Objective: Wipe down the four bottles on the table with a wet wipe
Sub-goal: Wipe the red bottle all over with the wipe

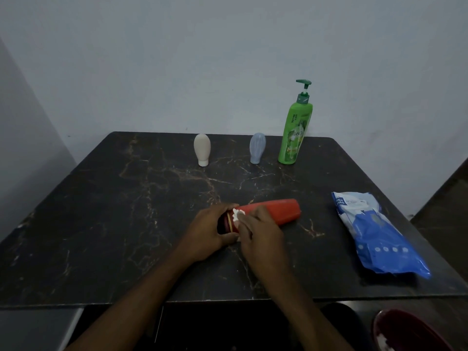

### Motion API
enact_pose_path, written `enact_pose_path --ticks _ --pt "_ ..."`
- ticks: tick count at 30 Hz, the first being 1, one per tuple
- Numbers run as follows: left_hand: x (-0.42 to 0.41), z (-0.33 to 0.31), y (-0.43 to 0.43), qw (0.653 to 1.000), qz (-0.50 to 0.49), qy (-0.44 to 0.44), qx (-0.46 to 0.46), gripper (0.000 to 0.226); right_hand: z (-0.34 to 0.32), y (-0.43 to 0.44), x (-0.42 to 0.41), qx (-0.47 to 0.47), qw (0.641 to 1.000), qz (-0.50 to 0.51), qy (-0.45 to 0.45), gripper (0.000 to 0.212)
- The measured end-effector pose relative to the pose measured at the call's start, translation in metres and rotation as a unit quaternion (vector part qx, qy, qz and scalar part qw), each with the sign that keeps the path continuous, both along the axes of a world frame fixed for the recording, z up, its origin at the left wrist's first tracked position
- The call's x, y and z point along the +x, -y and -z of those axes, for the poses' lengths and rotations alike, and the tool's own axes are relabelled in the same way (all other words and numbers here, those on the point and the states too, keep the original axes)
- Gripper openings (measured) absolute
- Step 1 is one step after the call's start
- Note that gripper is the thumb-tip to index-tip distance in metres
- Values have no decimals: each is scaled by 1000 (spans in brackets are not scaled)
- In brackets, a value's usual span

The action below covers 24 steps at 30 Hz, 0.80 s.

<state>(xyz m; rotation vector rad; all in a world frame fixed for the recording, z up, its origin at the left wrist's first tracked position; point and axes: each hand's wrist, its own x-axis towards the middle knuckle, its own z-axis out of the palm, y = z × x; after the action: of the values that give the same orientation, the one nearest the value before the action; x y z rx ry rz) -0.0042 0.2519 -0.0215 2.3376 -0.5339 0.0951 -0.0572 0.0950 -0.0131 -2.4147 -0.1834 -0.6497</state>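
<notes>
The red bottle (pixel 281 211) lies on its side on the dark bench (pixel 126 211), near the front and a little right of the middle. Its dark cap end points to the left. The left hand (pixel 211 230) holds this cap end, with the fingers curled around it, so most of the cap is hidden. The right hand (pixel 260 234) lies over the middle of the bottle and holds a white wipe (pixel 236 215) against it, next to the cap. Only a small crumpled part of the wipe shows between the two hands. The rest is under the right palm, and the fingertips of this hand cannot be seen.

At the back of the bench three bottles stand in a row. The beige bottle (pixel 202 149) and the blue bottle (pixel 257 148) both stand on their caps, well apart from each other. The green bottle (pixel 295 133), with a pump on top, stands just beside the blue one, at its right. The picture is dim, and the small print on its label is not readable.

A blue pack (pixel 374 231) lies flat on the right side of the bench, apart from the red bottle. Its text is too blurred to read. Below the bench, at the lower right corner, a dark red bowl (pixel 410 333) is cut off by the frame.
</notes>
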Motion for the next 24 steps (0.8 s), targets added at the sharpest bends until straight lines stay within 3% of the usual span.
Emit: enact_pose_path --ticks 3,6,10,13,18,20,24 --pt "-1 -2 1 1000 -2 -3 0 77 -2 15 6 32 999 2 -18 19" --pt "-3 -4 1 1000 7 -5 -8 75 -5 56 21 34 996 69 -41 20" --pt "-5 -7 1 1000 9 -12 -19 71 7 108 36 32 976 154 -149 24" --pt "-5 -8 2 1000 10 -12 -17 67 1 108 39 72 972 178 -138 21" --pt "-6 -6 1 1000 6 -9 -7 66 -30 61 28 -7 984 124 -131 27" --pt "-6 -7 1 1000 3 -6 -6 65 -37 31 21 -62 984 79 -150 36" --pt "-8 -8 1 1000 13 13 -20 52 -34 -7 7 -108 989 -25 -100 52"
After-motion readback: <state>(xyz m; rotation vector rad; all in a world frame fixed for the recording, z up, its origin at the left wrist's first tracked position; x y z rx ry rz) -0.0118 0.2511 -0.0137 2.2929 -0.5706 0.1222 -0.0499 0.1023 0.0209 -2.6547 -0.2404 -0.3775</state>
